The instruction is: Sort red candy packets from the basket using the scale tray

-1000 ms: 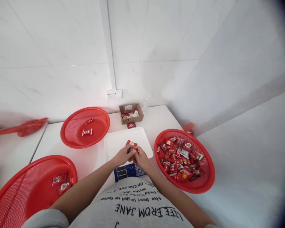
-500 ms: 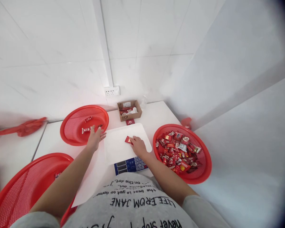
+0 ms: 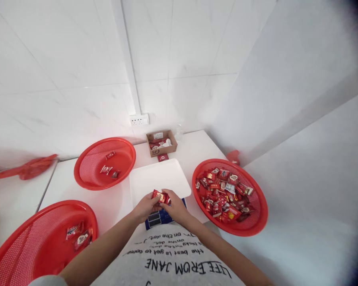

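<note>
- The left hand (image 3: 143,207) and the right hand (image 3: 175,206) meet at the near edge of the white scale tray (image 3: 158,176). Each pinches one end of a small red packet (image 3: 159,196) between thumb and fingertips.
- The packet hangs just over the tray's near rim, above the blue keypad (image 3: 154,219). It may be brushing the rim, but the view is too coarse to be sure.
- Done and left, as things lie: the full basket (image 3: 264,214) at 3 o'clock of the hands is heaped with packets. The far basket (image 3: 123,157) at 10 o'clock holds only three, and the near basket (image 3: 47,205) at 8 o'clock two or three. The tray itself lies bare.
- At 12 o'clock a cardboard box (image 3: 161,143) stands against the wall, with a loose packet (image 3: 163,157) just in front of it.
- Hard to make out — the hands cover most of the keypad, so no reading shows.
- The frame cuts off the near basket's lower side.
- The print on the wrappers is too small to read.
- Only part of a red scrap (image 3: 233,156) shows behind the full basket, at 1 o'clock.
</note>
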### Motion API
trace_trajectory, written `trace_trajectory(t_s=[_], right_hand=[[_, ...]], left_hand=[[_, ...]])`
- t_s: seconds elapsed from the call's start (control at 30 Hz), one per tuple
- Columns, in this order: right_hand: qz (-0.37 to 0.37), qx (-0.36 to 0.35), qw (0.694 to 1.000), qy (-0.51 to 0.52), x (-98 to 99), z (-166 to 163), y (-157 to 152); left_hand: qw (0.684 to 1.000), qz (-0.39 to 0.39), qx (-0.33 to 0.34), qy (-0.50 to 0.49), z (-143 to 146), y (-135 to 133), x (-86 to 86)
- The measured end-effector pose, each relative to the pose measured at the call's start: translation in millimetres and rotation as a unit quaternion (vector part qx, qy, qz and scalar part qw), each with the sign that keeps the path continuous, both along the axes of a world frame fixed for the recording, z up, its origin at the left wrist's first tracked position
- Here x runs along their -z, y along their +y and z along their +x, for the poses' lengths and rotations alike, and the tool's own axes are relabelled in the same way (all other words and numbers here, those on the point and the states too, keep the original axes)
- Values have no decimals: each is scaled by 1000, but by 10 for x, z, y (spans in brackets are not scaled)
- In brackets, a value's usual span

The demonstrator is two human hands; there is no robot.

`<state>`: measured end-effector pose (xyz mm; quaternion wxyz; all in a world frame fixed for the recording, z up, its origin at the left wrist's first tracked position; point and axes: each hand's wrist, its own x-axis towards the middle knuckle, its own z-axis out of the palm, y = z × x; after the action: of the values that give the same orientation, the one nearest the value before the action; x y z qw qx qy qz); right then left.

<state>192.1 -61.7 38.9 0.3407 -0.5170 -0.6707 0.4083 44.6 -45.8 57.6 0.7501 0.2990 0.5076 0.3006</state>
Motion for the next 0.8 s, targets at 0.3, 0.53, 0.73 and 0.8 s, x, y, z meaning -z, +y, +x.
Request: trace_trajectory(t_s=[0.3, 0.53, 0.73, 0.8], right_hand=[[-45, 237, 970, 12, 72, 811, -83], [-160, 232, 945, -168, 360, 1584, -243], [-232, 137, 941, -204, 560, 1757, -178], [-234, 136, 936, -223, 619, 1738, -109]], left_hand=[[951, -64, -304, -2, -713, 637, -466], [919, -28, -391, -44, -1137, 798, -724], [957, -63, -276, -62, -787, 674, -530], [966, -76, -242, -54, -611, 621, -487]])
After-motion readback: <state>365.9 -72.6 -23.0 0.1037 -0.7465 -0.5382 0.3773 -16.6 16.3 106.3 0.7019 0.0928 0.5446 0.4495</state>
